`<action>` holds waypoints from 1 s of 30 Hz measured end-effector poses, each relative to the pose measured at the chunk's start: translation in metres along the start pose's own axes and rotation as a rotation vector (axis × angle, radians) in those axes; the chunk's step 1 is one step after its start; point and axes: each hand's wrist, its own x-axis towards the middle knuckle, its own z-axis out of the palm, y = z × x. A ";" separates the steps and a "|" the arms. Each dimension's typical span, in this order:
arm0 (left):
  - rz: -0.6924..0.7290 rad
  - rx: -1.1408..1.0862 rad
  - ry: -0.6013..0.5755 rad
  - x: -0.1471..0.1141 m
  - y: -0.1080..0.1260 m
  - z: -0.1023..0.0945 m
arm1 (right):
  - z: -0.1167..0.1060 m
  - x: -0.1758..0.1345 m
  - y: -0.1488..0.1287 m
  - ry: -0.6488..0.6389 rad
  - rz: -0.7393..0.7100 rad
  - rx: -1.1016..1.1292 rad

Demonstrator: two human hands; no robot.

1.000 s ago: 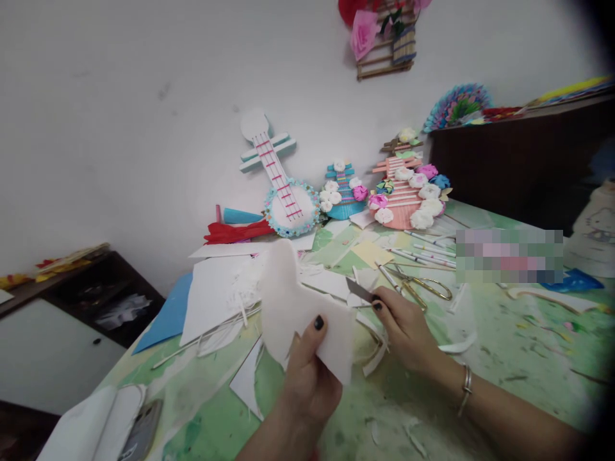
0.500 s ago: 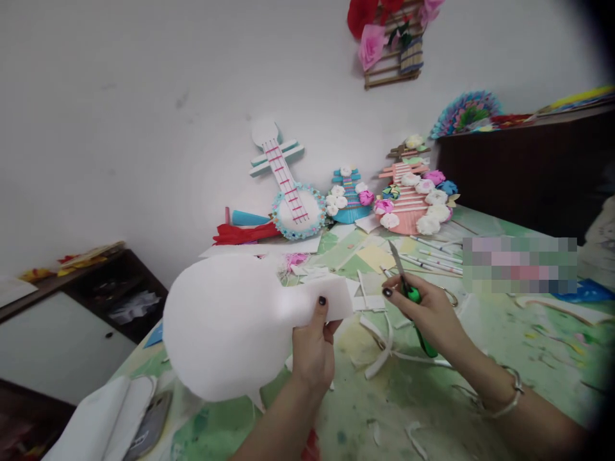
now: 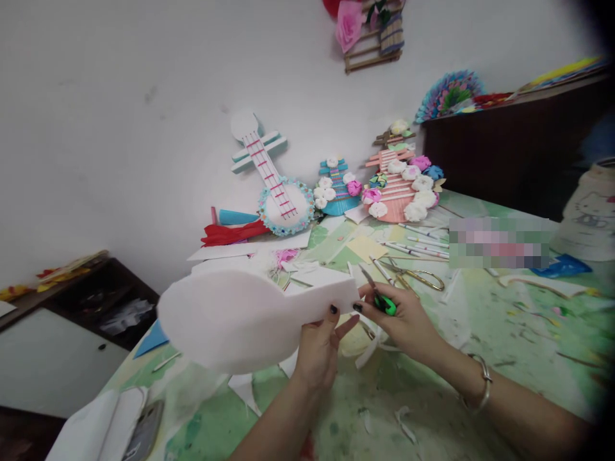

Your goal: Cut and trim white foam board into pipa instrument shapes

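Observation:
My left hand (image 3: 319, 349) grips the neck of a white foam board cutout (image 3: 230, 320), thumb on top and fingers beneath. The cutout has a wide rounded body at the left and a straight neck pointing right, and is held tilted above the table. My right hand (image 3: 398, 317) is closed around a green-handled craft knife (image 3: 385, 303), its blade pointing up and away. The right fingertips are at the neck's square end; whether they touch it I cannot tell. White offcuts (image 3: 369, 352) lie beneath the hands.
Gold-handled scissors (image 3: 423, 279) and several pens (image 3: 418, 246) lie beyond my right hand. Decorated model instruments (image 3: 286, 205) lean on the wall. A phone (image 3: 147, 429) lies at the front left beside white sheets (image 3: 91, 426). A dark cabinet (image 3: 509, 141) stands at the right.
The cutout has tilted, so its thick edge shows more. My right hand with the knife has moved left to the end of the neck. The view has shifted slightly.

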 end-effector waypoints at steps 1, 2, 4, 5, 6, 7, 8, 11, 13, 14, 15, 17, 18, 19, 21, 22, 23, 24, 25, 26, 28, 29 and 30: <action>-0.045 -0.013 -0.072 -0.001 0.000 -0.001 | -0.002 0.001 0.001 0.035 -0.022 -0.013; -0.097 -0.046 -0.152 -0.002 0.001 -0.001 | -0.003 0.001 0.003 0.070 -0.049 -0.027; -0.185 -0.149 -0.294 -0.005 0.005 0.000 | -0.006 0.002 0.007 0.121 -0.116 -0.057; -0.208 -0.200 -0.341 -0.006 0.006 0.001 | -0.007 0.002 0.009 0.133 -0.154 -0.071; -0.218 -0.240 -0.364 -0.008 0.008 0.002 | -0.008 0.001 0.011 0.137 -0.192 -0.084; -0.214 -0.269 -0.364 -0.009 0.010 0.003 | -0.009 0.001 0.013 0.132 -0.228 -0.095; -0.204 -0.283 -0.341 -0.010 0.012 0.004 | -0.009 0.000 0.014 0.120 -0.259 -0.104; -0.157 -0.262 -0.196 -0.012 0.014 0.006 | -0.008 -0.003 0.015 0.096 -0.302 -0.130; -0.116 -0.230 -0.109 -0.012 0.017 0.008 | -0.007 -0.004 0.013 0.130 -0.272 -0.144; -0.100 -0.219 -0.082 -0.012 0.018 0.009 | -0.008 -0.005 0.010 0.148 -0.245 -0.147; -0.084 -0.213 -0.061 -0.012 0.019 0.010 | -0.008 -0.006 0.008 0.152 -0.220 -0.144; -0.046 -0.206 -0.032 -0.013 0.022 0.013 | -0.007 -0.007 0.002 0.099 -0.197 -0.121; -0.026 -0.205 -0.026 -0.014 0.023 0.014 | -0.007 -0.009 -0.001 0.052 -0.199 -0.103; -0.011 -0.205 -0.027 -0.014 0.024 0.014 | -0.006 -0.010 -0.004 0.005 -0.205 -0.084; -0.013 -0.198 -0.036 -0.015 0.024 0.013 | -0.002 -0.013 -0.009 -0.058 -0.208 -0.052; -0.032 -0.191 -0.043 -0.016 0.023 0.012 | 0.000 -0.014 -0.010 -0.072 -0.201 -0.042; -0.047 -0.183 -0.048 -0.017 0.023 0.011 | 0.002 -0.015 -0.011 -0.078 -0.192 -0.036; -0.057 -0.175 -0.054 -0.018 0.022 0.010 | 0.003 -0.015 -0.012 -0.077 -0.182 -0.032; -0.061 -0.168 -0.061 -0.019 0.021 0.010 | 0.004 -0.016 -0.012 -0.074 -0.174 -0.030; -0.063 -0.164 -0.071 -0.020 0.021 0.009 | 0.005 -0.016 -0.012 -0.070 -0.168 -0.029; -0.069 -0.163 -0.092 -0.022 0.020 0.008 | 0.005 -0.017 -0.011 -0.065 -0.165 -0.027; -0.075 -0.166 -0.101 -0.022 0.020 0.008 | 0.004 -0.017 -0.011 -0.064 -0.166 -0.027; -0.083 -0.170 -0.109 -0.022 0.020 0.008 | 0.004 -0.019 -0.011 -0.064 -0.170 -0.028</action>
